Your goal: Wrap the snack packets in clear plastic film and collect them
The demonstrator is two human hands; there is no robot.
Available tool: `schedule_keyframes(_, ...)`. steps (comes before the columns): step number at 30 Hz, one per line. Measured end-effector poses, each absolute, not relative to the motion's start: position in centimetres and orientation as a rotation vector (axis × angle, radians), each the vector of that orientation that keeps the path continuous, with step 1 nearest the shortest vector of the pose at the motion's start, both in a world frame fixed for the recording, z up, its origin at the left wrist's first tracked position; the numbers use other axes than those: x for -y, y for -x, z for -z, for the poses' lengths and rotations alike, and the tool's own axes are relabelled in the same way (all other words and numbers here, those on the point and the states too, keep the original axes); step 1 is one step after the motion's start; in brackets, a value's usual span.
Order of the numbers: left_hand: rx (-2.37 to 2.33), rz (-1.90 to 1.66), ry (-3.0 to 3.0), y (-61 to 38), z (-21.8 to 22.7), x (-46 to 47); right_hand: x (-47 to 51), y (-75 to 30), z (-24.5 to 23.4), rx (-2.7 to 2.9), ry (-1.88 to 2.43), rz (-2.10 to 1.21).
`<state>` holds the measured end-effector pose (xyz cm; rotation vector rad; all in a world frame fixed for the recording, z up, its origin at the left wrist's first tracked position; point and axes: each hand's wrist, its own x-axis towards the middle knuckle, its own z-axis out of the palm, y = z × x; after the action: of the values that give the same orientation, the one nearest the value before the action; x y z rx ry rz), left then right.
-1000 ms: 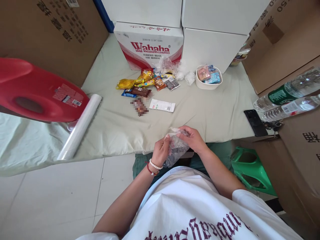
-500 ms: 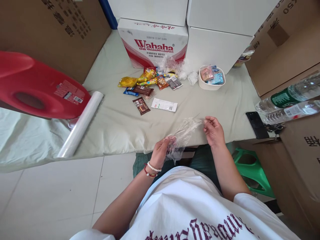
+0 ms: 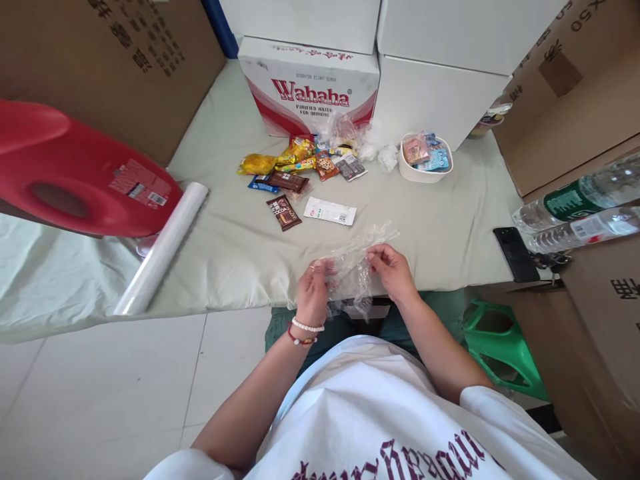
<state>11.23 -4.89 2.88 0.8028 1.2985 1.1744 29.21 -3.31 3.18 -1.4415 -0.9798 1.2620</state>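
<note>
A crumpled sheet of clear plastic film is stretched between my hands, just over the front edge of the table. My left hand grips its left side, with some fingers showing through the film. On the other side my right hand pinches it between thumb and fingertips. Beyond the film lie a white packet and a brown cocoa snack packet. Farther back is a pile of wrapped snacks, with crumpled clear plastic beside it.
A white bowl with small packets stands at the back right. On the left are a roll of plastic film and a red jug. A black phone and plastic bottles lie at the right. Boxes line the back.
My right hand has moved left and taken hold of the plastic film, closer to my left hand. My left hand has shifted slightly left and up. The film is now spread between both.
</note>
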Motion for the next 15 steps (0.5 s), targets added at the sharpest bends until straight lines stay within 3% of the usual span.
schedule_keyframes(5,-1.590,-1.237,-0.853,-7.4,-1.9,0.8,0.1,-31.8,-4.4,0.783,1.406,-1.375)
schedule_keyframes(9,-1.902,-1.062,-1.046,-4.8,-1.1,-1.0,-1.8,-33.5,-4.3,0.729,1.486,-1.390)
schedule_keyframes(15,-2.095,-1.154,-1.725,-4.9,-1.3,0.2,-3.2,-34.5,-3.0,0.835,1.679,-1.263)
